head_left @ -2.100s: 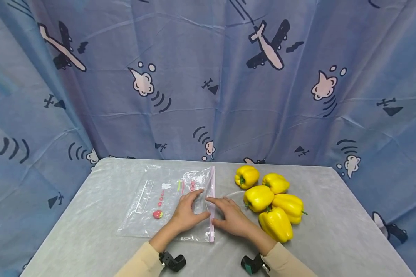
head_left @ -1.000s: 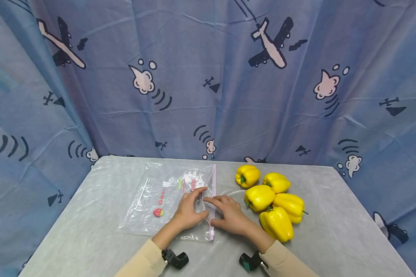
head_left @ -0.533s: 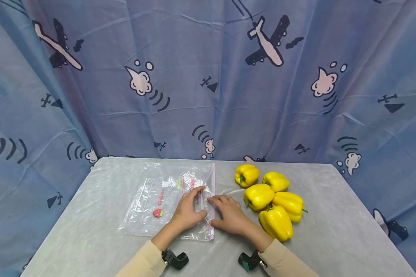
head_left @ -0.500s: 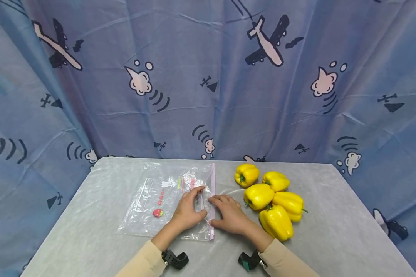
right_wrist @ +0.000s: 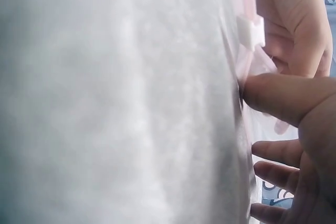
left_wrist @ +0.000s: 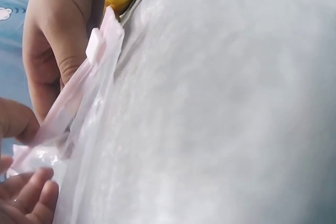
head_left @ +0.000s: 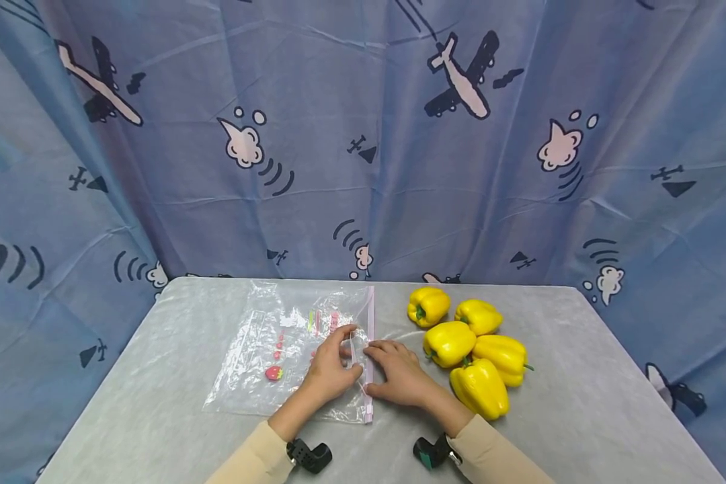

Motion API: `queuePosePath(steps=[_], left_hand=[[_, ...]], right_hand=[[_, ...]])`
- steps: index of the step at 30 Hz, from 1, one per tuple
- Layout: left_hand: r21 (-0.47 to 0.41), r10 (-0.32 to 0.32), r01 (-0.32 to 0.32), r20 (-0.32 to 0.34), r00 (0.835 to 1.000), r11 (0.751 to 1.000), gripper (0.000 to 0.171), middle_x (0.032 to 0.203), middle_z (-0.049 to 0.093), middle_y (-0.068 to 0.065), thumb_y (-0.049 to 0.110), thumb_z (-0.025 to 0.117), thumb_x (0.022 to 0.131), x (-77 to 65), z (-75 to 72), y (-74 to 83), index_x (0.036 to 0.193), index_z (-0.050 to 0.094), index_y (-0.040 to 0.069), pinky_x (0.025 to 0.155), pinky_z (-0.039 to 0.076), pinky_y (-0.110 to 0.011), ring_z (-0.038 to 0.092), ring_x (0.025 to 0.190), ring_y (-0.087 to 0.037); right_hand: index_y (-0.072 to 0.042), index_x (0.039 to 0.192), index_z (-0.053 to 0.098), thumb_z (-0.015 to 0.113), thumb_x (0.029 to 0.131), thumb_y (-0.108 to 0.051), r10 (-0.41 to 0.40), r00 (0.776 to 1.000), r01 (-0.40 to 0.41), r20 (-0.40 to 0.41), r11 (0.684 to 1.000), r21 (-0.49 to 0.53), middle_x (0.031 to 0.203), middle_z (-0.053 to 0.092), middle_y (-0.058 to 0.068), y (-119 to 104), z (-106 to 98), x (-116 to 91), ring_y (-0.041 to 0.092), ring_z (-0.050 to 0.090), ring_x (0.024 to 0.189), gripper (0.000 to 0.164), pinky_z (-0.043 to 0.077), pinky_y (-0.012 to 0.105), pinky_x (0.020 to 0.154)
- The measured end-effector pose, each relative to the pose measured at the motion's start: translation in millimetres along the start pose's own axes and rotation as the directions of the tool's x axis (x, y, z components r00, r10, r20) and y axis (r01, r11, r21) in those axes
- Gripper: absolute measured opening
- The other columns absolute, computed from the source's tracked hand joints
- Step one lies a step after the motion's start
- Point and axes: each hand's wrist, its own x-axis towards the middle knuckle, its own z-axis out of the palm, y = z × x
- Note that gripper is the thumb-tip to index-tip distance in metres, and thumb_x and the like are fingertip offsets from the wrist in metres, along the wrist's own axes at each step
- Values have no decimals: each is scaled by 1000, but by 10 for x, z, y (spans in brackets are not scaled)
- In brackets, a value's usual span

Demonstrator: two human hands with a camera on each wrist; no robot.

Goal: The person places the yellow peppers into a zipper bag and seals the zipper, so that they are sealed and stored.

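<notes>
A zip bag (head_left: 296, 353) pinched along its mouth, five yellow peppers (head_left: 450, 344) at 3 o'clock

The zip bag lies flat on the grey tabletop (head_left: 593, 383), left of centre towards 10 o'clock, its mouth facing 3 o'clock. A pink zip strip (head_left: 371, 316) edges that mouth, with a pale slider (left_wrist: 94, 45) at its 6 o'clock end. The left hand (head_left: 328, 370) comes in from 7 o'clock and seems clamped on the film just inside the mouth, thumb and fingers curled around it. The right hand (head_left: 402, 376) comes in from 5 o'clock and appears to pinch the strip's side, thumb nearer 6 o'clock than the index finger. Its exact grip is partly hidden.

Having one hand on each side of the mouth probably lets the two layers be drawn away from each other; a narrow gap does seem to show between the hands. The slider sitting at one end suggests the zip is undone. Lying flat, the zip bag leaves both hands free for its lip, and the peppers, clustered near the mouth, are within easy reach of the right hand.

Compared with half a second ago, the right hand and the peppers hold much the same places. A further left-hand finger now shows between thumb and index finger, and the film towards 9 o'clock has rumpled, catching brighter glare around the printed strawberry (head_left: 273, 373).
</notes>
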Motion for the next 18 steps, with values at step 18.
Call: queuePosePath(steps=[18], left_hand=[[-91, -1, 5, 50, 999, 996, 70, 121, 60, -18, 2, 72, 67, 55, -61, -76, 134, 51, 7, 65, 54, -19, 65, 81, -17]], right_hand=[[-10, 132, 57, 75, 75, -33, -18, 999, 18, -30, 1000, 7, 138, 54, 9, 10, -26, -45, 35, 43, 131, 63, 36, 61, 104]])
